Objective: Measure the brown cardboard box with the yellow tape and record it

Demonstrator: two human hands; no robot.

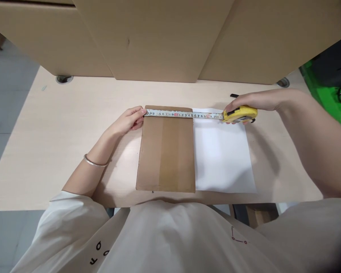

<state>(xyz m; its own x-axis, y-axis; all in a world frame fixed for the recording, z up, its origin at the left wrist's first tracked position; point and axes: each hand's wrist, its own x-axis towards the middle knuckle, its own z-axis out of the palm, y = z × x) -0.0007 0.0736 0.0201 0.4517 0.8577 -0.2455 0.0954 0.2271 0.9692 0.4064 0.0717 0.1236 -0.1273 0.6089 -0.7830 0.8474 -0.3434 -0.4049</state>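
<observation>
Step in hand, by the look of it: measuring across the top edge of the brown rectangular cardboard sheet (pixel 166 151), which lay flat mid-counter near the front edge, with a white paper sheet (pixel 221 155) against its right side. Left hand (pixel 129 120) pinched the end of the white metal tape blade (pixel 184 114) at the cardboard's top-left corner, fingers curled, wrist low on the light wooden counter (pixel 59 125). Right hand (pixel 252 101) was closed over the yellow tape measure case (pixel 241 113) beyond the cardboard, above the paper's top edge, palm down, arm reaching in from the right. Blade ran straight between them. A reading would likely call for keeping the blade flat and taut, end flush, and checking the mark at the cardboard's right edge.
</observation>
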